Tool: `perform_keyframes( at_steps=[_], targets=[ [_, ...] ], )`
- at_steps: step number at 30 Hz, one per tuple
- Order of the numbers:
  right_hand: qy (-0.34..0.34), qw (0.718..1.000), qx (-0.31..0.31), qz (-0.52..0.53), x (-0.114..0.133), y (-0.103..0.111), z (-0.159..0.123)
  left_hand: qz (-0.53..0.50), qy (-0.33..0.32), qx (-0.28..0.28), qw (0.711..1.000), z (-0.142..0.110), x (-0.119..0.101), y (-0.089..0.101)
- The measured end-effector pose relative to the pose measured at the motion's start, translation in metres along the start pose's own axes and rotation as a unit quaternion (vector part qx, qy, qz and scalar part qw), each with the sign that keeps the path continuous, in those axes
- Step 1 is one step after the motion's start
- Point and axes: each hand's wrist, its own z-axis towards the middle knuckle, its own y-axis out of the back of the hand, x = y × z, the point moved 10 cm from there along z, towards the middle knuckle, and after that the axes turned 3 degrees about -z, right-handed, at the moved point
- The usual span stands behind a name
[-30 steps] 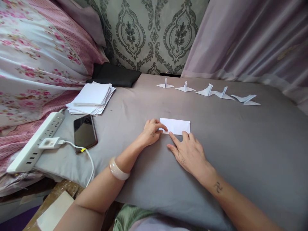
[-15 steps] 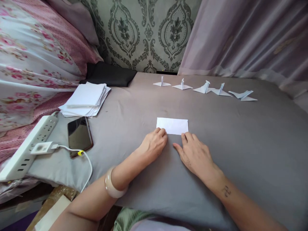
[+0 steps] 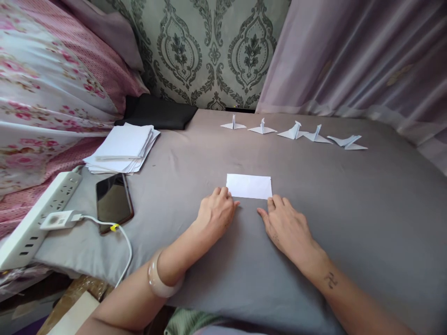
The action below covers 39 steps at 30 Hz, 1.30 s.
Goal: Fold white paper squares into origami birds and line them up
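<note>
Nearest to us, a white cable (image 3: 130,249) is running down beside our left forearm (image 3: 122,300), behind and left of the fingers; we are judging that it could catch the arm. Our two hands are now standing wider than one second ago, when the left fingers were covering the left end of the folded paper (image 3: 248,186) and a right finger was pointing near its middle. Now the left hand (image 3: 217,211) is keeping its fingers curled at the near left corner, with the thumb sticking out; whether they are pinching the paper, we cannot tell, because the hand is hiding that corner. The right hand (image 3: 289,225) is resting with bent fingertips at the near right corner, its thumb spread apart and gripping nothing. The paper is lying flat, just beyond and between the fingers. For the folding work, we are judging that its near edge is being controlled from both ends.

Left of the fingers, well apart, a phone (image 3: 113,200) and a power strip (image 3: 63,193) are lying. Farther, a paper stack (image 3: 122,144) is sitting beyond the phone. Ahead of the fingers, five paper birds (image 3: 291,132) are standing in a row, not blocking us.
</note>
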Motion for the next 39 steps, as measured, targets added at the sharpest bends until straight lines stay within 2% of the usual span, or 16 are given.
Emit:
perform_keyframes(
  at_steps=[4,7,9,10,12,13,14,18,20,23,24,26,29,31,35,39],
  targets=[
    [-0.061,0.997,0.006,0.042,-0.029,-0.010,0.004,-0.020,0.039,-0.024,0.999,0.004,0.015,0.002],
    [-0.152,0.974,-0.003,0.170,-0.069,-0.025,0.011,-0.076,0.068,-0.076,0.992,0.008,0.027,0.006],
    [-0.230,0.922,0.001,0.311,-0.094,-0.042,0.013,-0.155,0.080,-0.090,0.980,0.009,0.031,0.004],
    [-0.266,0.878,0.016,0.398,-0.100,-0.054,0.013,-0.201,0.083,-0.090,0.972,0.010,0.032,0.002],
    [-0.306,0.787,0.051,0.533,-0.099,-0.073,0.013,-0.283,0.088,-0.088,0.951,0.011,0.032,-0.001],
    [-0.309,0.757,0.065,0.572,-0.093,-0.078,0.014,-0.316,0.090,-0.087,0.941,0.011,0.032,-0.002],
    [-0.306,0.740,0.076,0.594,-0.086,-0.080,0.015,-0.343,0.094,-0.085,0.931,0.011,0.033,-0.003],
    [-0.278,0.722,0.095,0.626,-0.059,-0.081,0.016,-0.438,0.117,-0.062,0.889,0.013,0.037,-0.014],
    [-0.231,0.729,0.098,0.637,-0.046,-0.075,0.019,-0.490,0.129,-0.047,0.861,0.014,0.038,-0.023],
    [-0.103,0.756,0.126,0.635,-0.019,-0.062,0.025,-0.532,0.133,-0.033,0.836,0.016,0.037,-0.031],
    [-0.081,0.770,0.121,0.621,-0.017,-0.058,0.026,-0.522,0.128,-0.035,0.843,0.016,0.036,-0.031],
    [-0.084,0.817,0.060,0.568,-0.027,-0.048,0.030,-0.453,0.109,-0.060,0.883,0.015,0.036,-0.022],
    [-0.066,0.898,-0.062,0.431,-0.040,-0.027,0.035,-0.277,0.090,-0.158,0.943,0.008,0.041,0.003],
    [-0.014,0.931,-0.053,0.362,-0.030,-0.027,0.039,-0.187,0.090,-0.212,0.955,0.003,0.046,0.014],
    [0.034,0.933,-0.026,0.358,-0.015,-0.031,0.039,-0.167,0.067,-0.196,0.964,0.007,0.052,0.006],
    [-0.068,0.897,-0.049,0.433,-0.035,-0.034,0.038,-0.234,0.019,-0.197,0.952,0.011,0.049,0.002]
  ],
)
